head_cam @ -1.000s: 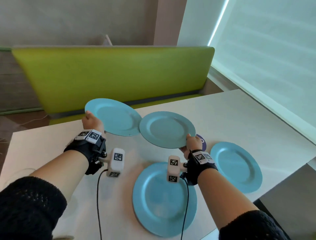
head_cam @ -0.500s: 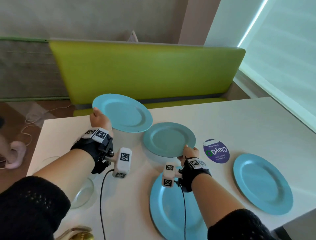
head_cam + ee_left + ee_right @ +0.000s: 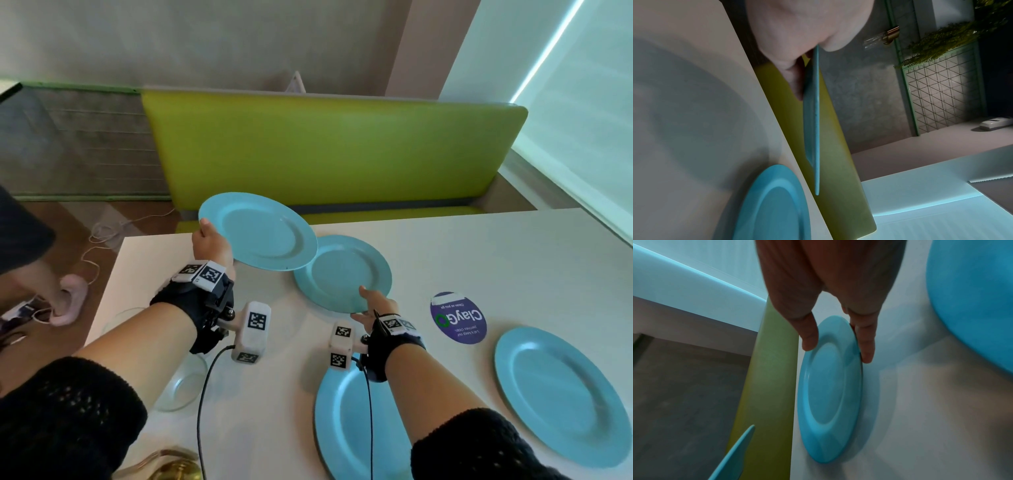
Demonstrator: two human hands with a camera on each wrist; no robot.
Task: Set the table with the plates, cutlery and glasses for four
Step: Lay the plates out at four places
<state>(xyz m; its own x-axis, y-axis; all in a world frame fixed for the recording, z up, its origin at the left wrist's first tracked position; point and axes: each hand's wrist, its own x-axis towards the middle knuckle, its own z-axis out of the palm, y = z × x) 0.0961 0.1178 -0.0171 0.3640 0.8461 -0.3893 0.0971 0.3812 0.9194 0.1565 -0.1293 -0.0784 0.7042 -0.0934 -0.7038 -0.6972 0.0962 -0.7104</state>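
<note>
My left hand [image 3: 209, 241] grips the left rim of a blue plate [image 3: 257, 232] and holds it level above the table's far left corner; the left wrist view has this plate [image 3: 816, 116] edge-on under the thumb [image 3: 830, 40]. A second blue plate [image 3: 342, 274] lies low on the white table [image 3: 513, 260], partly under the first. My right hand [image 3: 371, 305] pinches its near rim, with the thumb [image 3: 807, 337] on top and the fingers [image 3: 865, 347] beneath. Two more blue plates [image 3: 356, 431] [image 3: 561, 394] lie flat at the near edge.
A round purple sticker [image 3: 459, 317] lies between the plates. A clear glass dish [image 3: 181, 387] sits near left and gold cutlery [image 3: 171, 467] at the bottom edge. A green bench [image 3: 325, 147] backs the table. Another person [image 3: 24, 240] stands at the left.
My right hand has lowered its plate down to the table top. The left hand keeps its plate aloft. The view has swung to the left.
</note>
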